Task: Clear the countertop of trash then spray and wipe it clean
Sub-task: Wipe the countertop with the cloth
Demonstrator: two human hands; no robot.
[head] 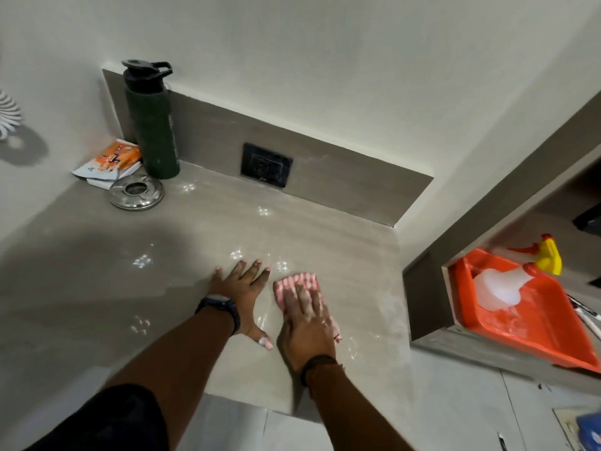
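A grey stone countertop (pixel 97 271) fills the middle of the view, with wet shiny patches on it. My right hand (pixel 307 323) presses flat on a pink-and-white striped cloth (pixel 294 283) near the counter's front right. Just left of it, my left hand (pixel 242 296) lies flat on the bare counter with its fingers spread and holds nothing. A spray bottle (pixel 517 278) with a yellow and red trigger lies in an orange dustpan (pixel 540 327) in a shelf niche to the right.
At the back left corner stand a dark green water bottle (pixel 153 125), an orange and white packet (pixel 109 162) and a round steel ashtray (pixel 136 192). A black wall socket (pixel 266 165) sits in the backsplash. The niche's wall (pixel 419 304) bounds the counter on the right.
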